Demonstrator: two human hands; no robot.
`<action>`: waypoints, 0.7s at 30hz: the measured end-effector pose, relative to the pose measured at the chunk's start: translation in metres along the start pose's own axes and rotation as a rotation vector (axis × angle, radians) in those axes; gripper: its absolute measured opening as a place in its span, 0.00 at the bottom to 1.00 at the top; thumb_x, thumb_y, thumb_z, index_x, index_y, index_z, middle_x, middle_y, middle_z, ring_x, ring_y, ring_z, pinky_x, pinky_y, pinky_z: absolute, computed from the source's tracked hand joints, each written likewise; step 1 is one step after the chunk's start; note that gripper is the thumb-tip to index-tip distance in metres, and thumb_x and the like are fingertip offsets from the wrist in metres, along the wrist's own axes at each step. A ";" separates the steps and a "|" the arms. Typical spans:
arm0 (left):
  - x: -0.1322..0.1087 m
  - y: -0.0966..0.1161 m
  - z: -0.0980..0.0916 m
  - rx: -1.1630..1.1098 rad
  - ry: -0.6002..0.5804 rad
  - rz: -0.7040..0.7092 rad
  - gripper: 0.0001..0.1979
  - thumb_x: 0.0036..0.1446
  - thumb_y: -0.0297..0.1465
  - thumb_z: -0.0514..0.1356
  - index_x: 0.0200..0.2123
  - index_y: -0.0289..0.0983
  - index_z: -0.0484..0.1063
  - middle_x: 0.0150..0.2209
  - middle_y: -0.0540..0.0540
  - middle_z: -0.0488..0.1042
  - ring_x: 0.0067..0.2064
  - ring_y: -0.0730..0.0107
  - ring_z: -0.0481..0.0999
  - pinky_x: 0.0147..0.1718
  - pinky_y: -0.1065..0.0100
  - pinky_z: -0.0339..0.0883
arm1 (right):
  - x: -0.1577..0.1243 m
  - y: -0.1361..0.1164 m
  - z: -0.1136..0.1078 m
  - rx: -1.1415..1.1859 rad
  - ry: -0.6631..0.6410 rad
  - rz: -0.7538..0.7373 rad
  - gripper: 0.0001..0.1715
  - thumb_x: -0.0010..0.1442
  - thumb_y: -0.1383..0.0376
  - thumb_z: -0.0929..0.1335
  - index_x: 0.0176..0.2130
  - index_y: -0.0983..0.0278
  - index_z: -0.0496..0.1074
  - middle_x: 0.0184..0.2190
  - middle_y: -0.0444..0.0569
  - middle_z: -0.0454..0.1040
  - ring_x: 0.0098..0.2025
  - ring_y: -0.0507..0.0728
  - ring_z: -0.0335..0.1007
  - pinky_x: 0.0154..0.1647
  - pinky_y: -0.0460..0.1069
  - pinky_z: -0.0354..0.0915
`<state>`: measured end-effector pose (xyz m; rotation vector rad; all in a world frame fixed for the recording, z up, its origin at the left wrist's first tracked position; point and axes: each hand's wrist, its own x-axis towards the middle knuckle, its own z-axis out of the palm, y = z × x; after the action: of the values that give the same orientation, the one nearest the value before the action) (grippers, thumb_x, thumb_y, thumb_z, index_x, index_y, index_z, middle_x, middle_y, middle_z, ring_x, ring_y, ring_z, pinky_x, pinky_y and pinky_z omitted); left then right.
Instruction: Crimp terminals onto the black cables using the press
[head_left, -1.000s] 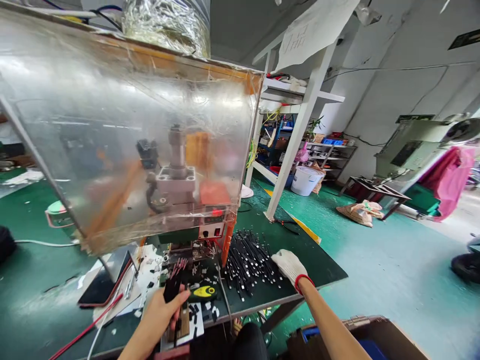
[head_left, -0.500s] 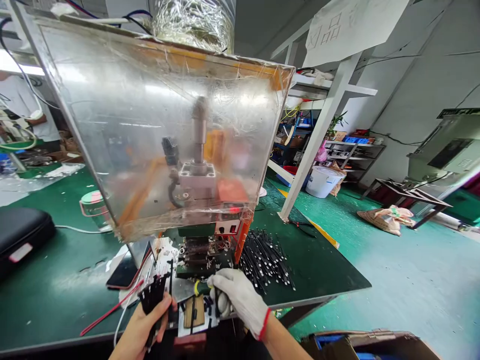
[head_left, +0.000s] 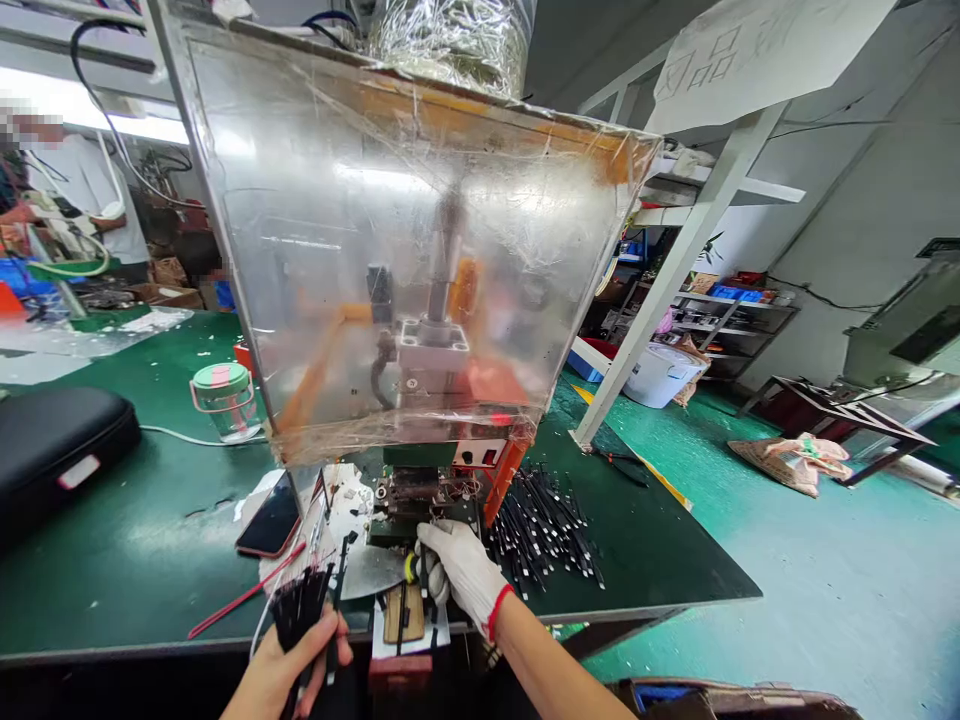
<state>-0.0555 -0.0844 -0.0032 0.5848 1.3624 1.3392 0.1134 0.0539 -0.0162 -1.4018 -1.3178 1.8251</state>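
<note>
Left hand point(head_left: 289, 655), bare, is clamped round a bundle of black cables point(head_left: 298, 605), cable ends fanned upward, just above the near edge of the green workbench point(head_left: 112, 540). Right hand point(head_left: 457, 570), in a white glove with a red cuff, is closed on a yellow handle point(head_left: 410, 568). The glove hides most of it, so I can't tell what tool it is. That hand sits at the base of the press point(head_left: 427, 500), beside a metal plate point(head_left: 371, 570) and above a wooden block point(head_left: 403, 612). A clear plastic guard point(head_left: 390, 250) covers the press. Loose pile of black cables point(head_left: 541, 530) lies on the bench right of the press, just beside the glove. Phone point(head_left: 271, 517) lies left of the press, with a water bottle point(head_left: 225, 400) and black zip case point(head_left: 60, 450) further left. Co-worker point(head_left: 82, 190) stands well back, far left.
</note>
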 end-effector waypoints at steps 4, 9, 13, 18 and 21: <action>-0.001 -0.002 0.003 -0.008 0.024 -0.012 0.28 0.35 0.55 0.69 0.25 0.33 0.75 0.17 0.50 0.74 0.12 0.87 0.58 0.12 0.81 0.45 | 0.004 0.004 0.000 0.045 -0.018 0.004 0.14 0.58 0.55 0.63 0.31 0.64 0.64 0.16 0.40 0.69 0.10 0.47 0.58 0.08 0.40 0.54; -0.003 -0.001 0.006 0.042 0.032 -0.005 0.29 0.35 0.55 0.69 0.27 0.34 0.75 0.16 0.53 0.71 0.13 0.85 0.58 0.12 0.80 0.46 | -0.002 -0.005 0.002 0.034 -0.023 0.034 0.13 0.60 0.57 0.62 0.30 0.64 0.63 0.16 0.40 0.68 0.10 0.46 0.56 0.09 0.41 0.52; 0.002 0.007 0.002 0.167 -0.055 -0.019 0.30 0.36 0.56 0.68 0.28 0.34 0.74 0.16 0.52 0.71 0.14 0.83 0.58 0.14 0.77 0.48 | -0.026 -0.031 -0.010 -0.171 0.002 0.022 0.13 0.59 0.55 0.63 0.30 0.62 0.62 0.17 0.37 0.66 0.11 0.45 0.54 0.10 0.41 0.51; 0.010 0.028 0.010 0.374 -0.244 -0.071 0.29 0.34 0.55 0.68 0.28 0.35 0.74 0.15 0.54 0.69 0.16 0.80 0.58 0.14 0.75 0.50 | -0.074 -0.063 -0.027 -0.515 -0.158 -0.064 0.13 0.56 0.56 0.65 0.30 0.63 0.68 0.21 0.40 0.71 0.17 0.46 0.62 0.17 0.41 0.55; 0.012 0.036 0.024 0.458 -0.391 -0.071 0.23 0.37 0.50 0.69 0.27 0.37 0.74 0.15 0.55 0.68 0.17 0.78 0.59 0.15 0.75 0.52 | -0.098 -0.063 -0.026 -0.606 -0.215 -0.083 0.11 0.55 0.58 0.66 0.28 0.63 0.70 0.21 0.41 0.71 0.19 0.46 0.62 0.19 0.41 0.55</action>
<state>-0.0497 -0.0558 0.0309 1.0362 1.3463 0.7969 0.1617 0.0108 0.0837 -1.4222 -2.1351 1.6218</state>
